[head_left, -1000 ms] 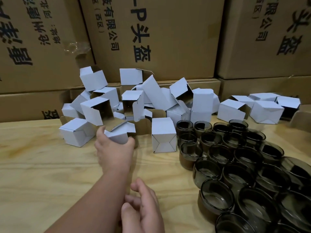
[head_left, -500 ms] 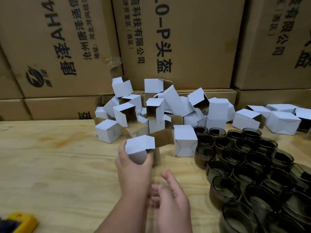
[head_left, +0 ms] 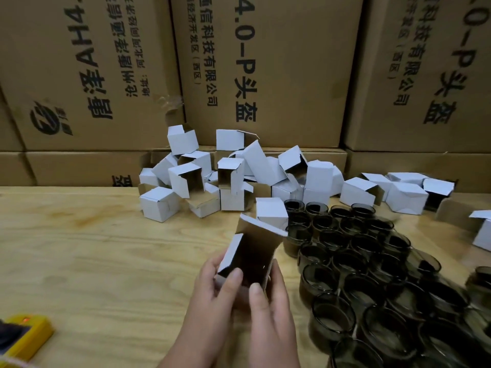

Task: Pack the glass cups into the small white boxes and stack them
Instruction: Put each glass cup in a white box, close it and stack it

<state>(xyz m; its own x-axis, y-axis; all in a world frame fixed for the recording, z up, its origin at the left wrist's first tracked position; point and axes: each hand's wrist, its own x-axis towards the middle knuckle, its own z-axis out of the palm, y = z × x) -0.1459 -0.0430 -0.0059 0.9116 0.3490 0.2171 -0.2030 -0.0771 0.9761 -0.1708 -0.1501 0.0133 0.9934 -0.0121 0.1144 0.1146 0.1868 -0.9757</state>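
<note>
Both hands are close together and both hold one small white cardboard box (head_left: 248,257) just above the pale wooden table (head_left: 93,261). The left hand (head_left: 212,290) grips the box's left side with its thumb on the near edge. The right hand (head_left: 268,296) grips the right side, and its thumb also rests on the near edge. The box's open end faces up and toward the person, and its brown top flap (head_left: 259,229) stands up at the far side. The inside looks dark, and I cannot tell if anything is in it, but it looks empty.

Just to the right of the box sits a big bunch of dark smoky glass cups (head_left: 372,261), all standing upright and touching each other. Farther back lies a messy pile of small white boxes (head_left: 225,179), many with open flaps, in front of tall brown cardboard cartons (head_left: 265,62). A yellow gadget (head_left: 24,335) lies at the near left edge.

I think this step is getting the box ready to fill. Next, one hand should let go, pick a nearby cup, and drop it in. The other hand must keep the box steady and open. No neat stack shows yet
</note>
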